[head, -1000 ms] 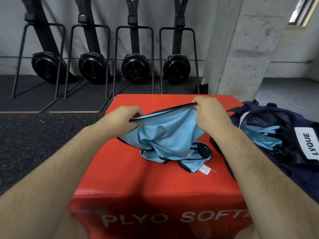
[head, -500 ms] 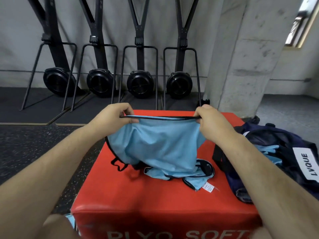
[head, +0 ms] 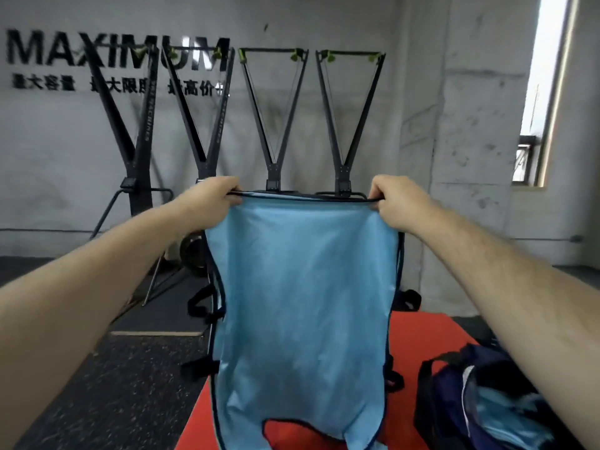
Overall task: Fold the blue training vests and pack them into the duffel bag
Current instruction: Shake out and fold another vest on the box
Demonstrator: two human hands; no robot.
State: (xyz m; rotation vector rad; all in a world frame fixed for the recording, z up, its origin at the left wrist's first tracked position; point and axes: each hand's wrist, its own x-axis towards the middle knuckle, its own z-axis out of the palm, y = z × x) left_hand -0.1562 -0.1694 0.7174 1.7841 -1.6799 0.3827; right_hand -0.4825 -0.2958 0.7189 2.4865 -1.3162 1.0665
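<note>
Two hands, one vest. You hold the blue vest (head: 302, 303) up by its dark-trimmed top edge. Your left hand (head: 212, 196) is curled round the trim at the left corner, and your right hand (head: 394, 203) grips it at the right corner. The edge runs taut between them, so the cloth hangs flat and at full length above the red box (head: 428, 332).

Judgement: holding it high lets the vest's own weight pull out the creases and shows its outline before any fold. Whether the notched lower end touches the box cannot be told.

The duffel bag (head: 470, 401) sits open at the near right, by the box's right edge, under your right forearm. Blue cloth (head: 513, 414) shows inside it, probably vests already packed. That spot keeps packing a short reach.

Step in hand: the vest is spread and the fold is not yet begun. The next move likely calls for laying it flat on the box, with the corners kept level.
</note>
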